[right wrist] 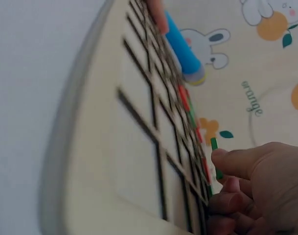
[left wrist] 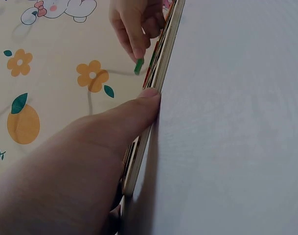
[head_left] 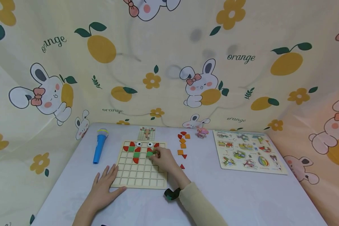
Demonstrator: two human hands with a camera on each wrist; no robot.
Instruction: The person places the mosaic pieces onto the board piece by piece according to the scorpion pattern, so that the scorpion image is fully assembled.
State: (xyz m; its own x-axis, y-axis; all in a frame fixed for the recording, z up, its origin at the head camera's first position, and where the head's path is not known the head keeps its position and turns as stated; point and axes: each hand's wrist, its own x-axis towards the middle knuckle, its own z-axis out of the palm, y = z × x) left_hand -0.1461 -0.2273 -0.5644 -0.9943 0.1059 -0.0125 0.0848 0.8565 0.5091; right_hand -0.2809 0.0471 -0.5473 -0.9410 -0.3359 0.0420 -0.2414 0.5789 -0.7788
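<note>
A square wooden grid board (head_left: 138, 181) lies on the table with red quarter-circle pieces, green squares (head_left: 136, 154) and two white eye pieces (head_left: 150, 144) in its upper cells. My right hand (head_left: 164, 160) pinches a small green tile (left wrist: 138, 66) between thumb and fingertips, just over the upper right part of the grid. In the right wrist view, that tile stands on edge, clear of the board's surface. My left hand (head_left: 103, 189) rests at the board's lower left corner with its fingers spread, the thumb (left wrist: 148, 94) touching the front edge.
A small pattern card (head_left: 147, 134) lies behind the board. To the left is a blue toy microphone (head_left: 100, 147). Loose orange squares (head_left: 183, 146) and red pieces (head_left: 182, 166) lie to the right, near a pink figurine (head_left: 202, 132). A picture puzzle board (head_left: 237, 166) lies far right.
</note>
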